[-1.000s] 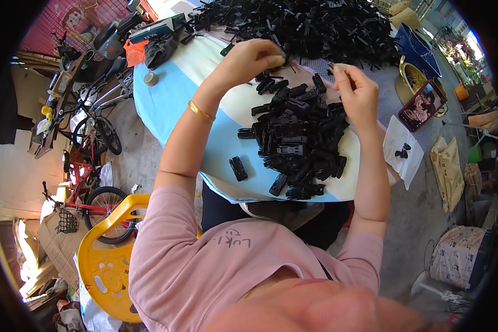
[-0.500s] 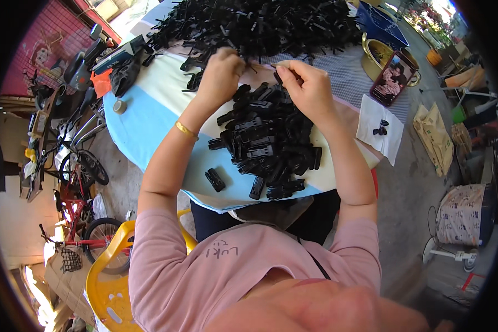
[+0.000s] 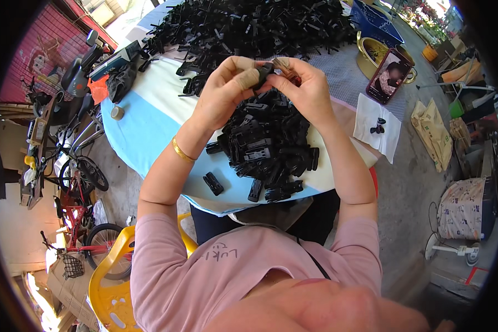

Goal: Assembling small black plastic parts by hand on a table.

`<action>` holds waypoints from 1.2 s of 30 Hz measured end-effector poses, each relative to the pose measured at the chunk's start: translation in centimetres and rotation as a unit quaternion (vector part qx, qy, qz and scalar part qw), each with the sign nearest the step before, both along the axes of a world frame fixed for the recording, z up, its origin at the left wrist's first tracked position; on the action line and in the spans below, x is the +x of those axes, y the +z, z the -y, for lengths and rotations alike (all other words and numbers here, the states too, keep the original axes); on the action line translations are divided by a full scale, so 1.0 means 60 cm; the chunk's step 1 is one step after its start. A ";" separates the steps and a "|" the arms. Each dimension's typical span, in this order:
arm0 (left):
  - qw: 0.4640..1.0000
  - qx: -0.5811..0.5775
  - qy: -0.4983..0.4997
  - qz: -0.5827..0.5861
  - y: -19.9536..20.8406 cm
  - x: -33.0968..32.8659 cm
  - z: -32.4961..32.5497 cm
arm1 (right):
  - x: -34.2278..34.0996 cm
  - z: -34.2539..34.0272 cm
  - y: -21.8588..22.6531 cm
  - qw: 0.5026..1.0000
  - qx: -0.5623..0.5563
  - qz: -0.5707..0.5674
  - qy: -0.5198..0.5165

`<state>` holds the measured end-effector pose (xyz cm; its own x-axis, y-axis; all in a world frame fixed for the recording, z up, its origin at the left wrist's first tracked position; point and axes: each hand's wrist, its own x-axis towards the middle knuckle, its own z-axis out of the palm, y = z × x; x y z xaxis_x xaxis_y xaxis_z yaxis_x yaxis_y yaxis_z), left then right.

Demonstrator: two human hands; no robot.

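Above the near pile, both hands meet at a small black plastic part (image 3: 264, 73). My left hand (image 3: 224, 94) is closed on this part, with a tan wrap around its thumb. My right hand (image 3: 307, 88) is pinched closed against the part's right side; whatever lies between its fingertips is hidden. Just below the hands is a heap of black plastic clips (image 3: 265, 144), long and slotted. One loose clip (image 3: 213, 183) lies left of the heap. Farther back spreads a larger pile of thin black plastic pieces (image 3: 254, 27).
The cloth-covered table (image 3: 135, 127) carries a tape roll (image 3: 117, 113) on the left. At right are a phone (image 3: 392, 77) against a brass-coloured pot (image 3: 369, 52), a blue basket (image 3: 379, 25), and a white paper (image 3: 365, 124) with small black pieces. A yellow chair (image 3: 113, 276) stands lower left.
My left hand has come from the far pile's edge toward my right hand, and a black plastic part now shows in its fingers. The hands now meet.
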<state>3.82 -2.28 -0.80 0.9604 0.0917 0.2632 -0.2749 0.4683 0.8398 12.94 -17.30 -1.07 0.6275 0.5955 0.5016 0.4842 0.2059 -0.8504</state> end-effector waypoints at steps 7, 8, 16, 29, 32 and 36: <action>0.962 0.267 -0.041 -0.045 0.013 -0.004 -0.007 | -0.013 0.004 0.003 0.993 -0.063 0.101 -0.026; 0.964 0.260 -0.029 -0.044 0.014 -0.005 -0.005 | -0.014 -0.001 0.000 0.998 -0.044 0.051 -0.009; 0.950 0.291 0.095 0.061 0.002 -0.007 0.010 | -0.016 0.008 0.005 0.996 -0.042 -0.038 0.062; 0.951 0.275 0.129 0.062 0.001 -0.010 0.010 | -0.016 0.016 0.018 0.993 -0.105 0.033 0.039; 0.923 0.336 0.170 0.079 -0.002 -0.013 0.008 | -0.028 0.013 0.019 0.994 -0.106 0.021 0.033; 0.883 0.385 0.232 0.135 -0.008 -0.012 0.011 | -0.033 0.010 0.015 0.991 -0.119 0.057 0.006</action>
